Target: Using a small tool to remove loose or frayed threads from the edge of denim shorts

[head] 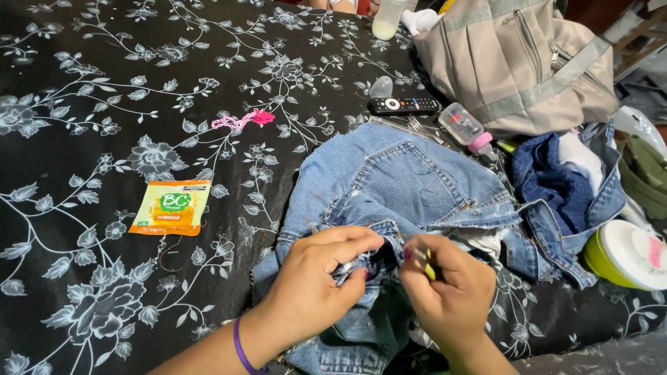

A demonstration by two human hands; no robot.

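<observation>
At the near edge of the desk (83, 62), the left hand (313, 281) pinches a frayed edge of the denim garment (403, 187), while the right hand (445, 292) is closed on a small yellow-green tool (429, 267) (its tip hidden). Much edge looks unworked. A remote (403, 105), a grey bag (521, 62) and a sachet (171, 207) lie apart, blocking nothing.

The slim yellow tool (429, 267) in the right hand (450, 292) is mostly buried in the grip, so its kind cannot be told. The left hand's fingers (351, 258) cover the denim fold they pinch. The jeans (403, 187) run off the near edge of the picture. At the worktop's far edge, a pale bottle (386, 18) is cut off, and the grey bag (517, 62) hides what lies behind it. The green-and-white tub (629, 257) is clipped at the right edge.
</observation>
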